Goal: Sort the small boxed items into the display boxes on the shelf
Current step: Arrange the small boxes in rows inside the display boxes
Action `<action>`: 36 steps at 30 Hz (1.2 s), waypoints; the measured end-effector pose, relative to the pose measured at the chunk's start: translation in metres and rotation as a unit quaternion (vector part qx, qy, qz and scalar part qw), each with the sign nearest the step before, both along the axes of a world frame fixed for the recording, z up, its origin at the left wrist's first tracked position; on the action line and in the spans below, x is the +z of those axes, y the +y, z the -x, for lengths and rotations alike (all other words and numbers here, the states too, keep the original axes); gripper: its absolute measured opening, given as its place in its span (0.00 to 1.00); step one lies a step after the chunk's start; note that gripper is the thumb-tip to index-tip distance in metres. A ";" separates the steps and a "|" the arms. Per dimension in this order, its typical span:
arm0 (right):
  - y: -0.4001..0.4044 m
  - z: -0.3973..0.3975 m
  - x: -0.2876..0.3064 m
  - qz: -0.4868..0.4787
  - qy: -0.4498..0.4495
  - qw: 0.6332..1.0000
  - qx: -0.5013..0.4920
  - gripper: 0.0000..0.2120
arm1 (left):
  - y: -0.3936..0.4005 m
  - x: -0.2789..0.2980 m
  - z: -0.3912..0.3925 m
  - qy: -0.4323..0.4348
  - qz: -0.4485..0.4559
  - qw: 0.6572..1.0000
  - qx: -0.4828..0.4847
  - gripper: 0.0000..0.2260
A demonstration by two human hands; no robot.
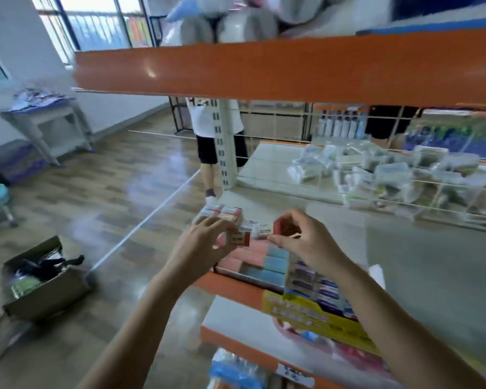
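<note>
1. While both arms are reaching over the front left corner of the shelf (421, 248), the left hand (205, 242) is pinching a small red box with a white label (238, 237) between thumb and fingertips, holding it just above the packed rows below.
2. The right hand (300, 237) is curling its fingers round a second small red box (281, 226), gripping it at about the same height, with the two boxes sitting near each other but apart.
3. Between and behind the two hands, a white boxed item (260, 228) is lying on the shelf, though blur is keeping its markings unreadable.
4. Beneath the hands, a display box (253, 276) at the shelf's front edge is holding rows of pink and pale blue small boxes (267, 258), packed side by side.
5. Just beyond the left hand, a stack of red and white boxes (225, 213) is standing at the shelf's left corner.
6. Farther back on the right, clear display bins (382, 178) are holding wrapped packets, too blurred to identify.
7. On the wooden floor to the left, an open cardboard carton (45, 279) is sitting with mixed contents inside.
8. Past the shelf upright, a person in a white top and dark shorts (211, 133) is standing in the aisle.
</note>
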State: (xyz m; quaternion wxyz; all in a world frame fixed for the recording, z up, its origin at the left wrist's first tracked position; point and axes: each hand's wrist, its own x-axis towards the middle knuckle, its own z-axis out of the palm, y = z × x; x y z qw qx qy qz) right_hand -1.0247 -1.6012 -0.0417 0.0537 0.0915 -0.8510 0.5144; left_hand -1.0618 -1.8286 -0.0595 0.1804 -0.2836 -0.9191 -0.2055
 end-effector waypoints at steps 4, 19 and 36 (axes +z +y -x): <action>-0.047 0.020 -0.011 -0.087 0.016 0.996 0.015 0.12 | -0.046 -0.008 0.009 -0.016 -0.015 1.000 0.022 0.10; -0.112 0.047 -0.047 -0.246 0.037 0.968 -0.031 0.17 | -0.100 -0.022 0.024 -0.068 0.023 0.997 0.030 0.11; -0.119 0.048 -0.048 -0.271 0.035 0.962 -0.026 0.16 | -0.106 -0.013 0.044 -0.154 0.078 0.985 0.000 0.15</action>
